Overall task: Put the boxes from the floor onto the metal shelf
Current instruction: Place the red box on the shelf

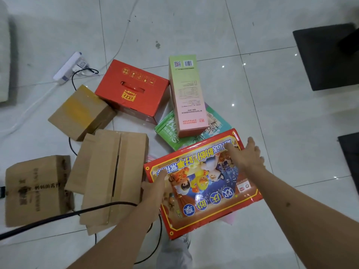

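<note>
A large flat red box with cartoon figures (206, 189) is tilted above the floor, held between both hands. My left hand (155, 188) grips its left edge, thumb on top. My right hand (245, 154) lies on its far right corner, fingers spread over the top. Behind it lie a green box (169, 133) with a tall pink-and-green box (186, 96) resting on it, and a red carry box (132, 90). To the left lie three brown cartons: a small one (81, 111), a long one (110, 171) and a printed one (37, 189). The metal shelf is out of view.
A white power strip (68, 67) with plugs lies at the back left. Black cables (64, 215) run across the tiled floor under the cartons and past my foot (174, 251). Dark mats or furniture bases (326, 57) stand at the right.
</note>
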